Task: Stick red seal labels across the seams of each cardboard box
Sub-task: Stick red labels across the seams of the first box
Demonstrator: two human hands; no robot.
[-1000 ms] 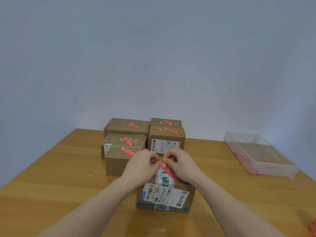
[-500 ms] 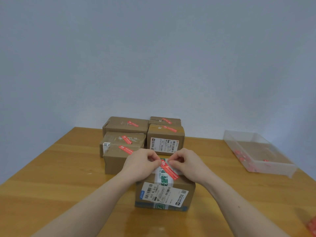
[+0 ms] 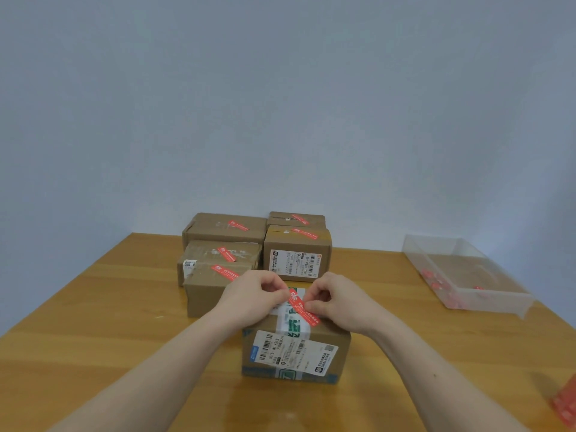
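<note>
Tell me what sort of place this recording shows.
Probably a small parcel-sealing desk in a plain room: a wooden table against a bare wall, a cluster of sealed cardboard boxes with shipping labels, and a clear plastic bin holding red seal labels.

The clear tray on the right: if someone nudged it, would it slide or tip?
Probably slide. The tray is wide with low walls and sits flat on the smooth table, so tipping seems unlikely. It looks like thin plastic and holds only a few red labels, so it is probably light and may flex when lifted.
</note>
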